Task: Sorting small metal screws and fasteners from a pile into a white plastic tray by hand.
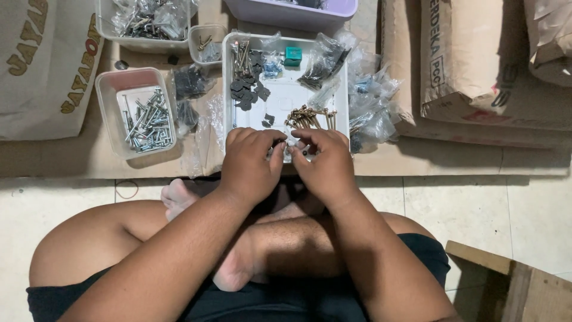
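Observation:
My left hand point(251, 162) and my right hand point(322, 161) meet fingertip to fingertip over the near edge of a white rectangular tray point(286, 95). Between the fingers there is something small; what it is stays hidden. Just beyond my right hand lies a bunch of brass-coloured screws point(310, 117). Further up the tray are dark flat small parts point(247, 89), a few long screws point(241, 55), a small teal box point(292, 55) and clear plastic bags point(325, 56).
A white tub of silvery screws point(143, 119) stands left of the tray, another tub of bagged hardware point(146, 21) behind it, a small cup point(207, 43) beside that. Large sacks point(476, 59) lie right, another sack point(42, 65) left. A wooden piece point(512, 286) sits near my right knee.

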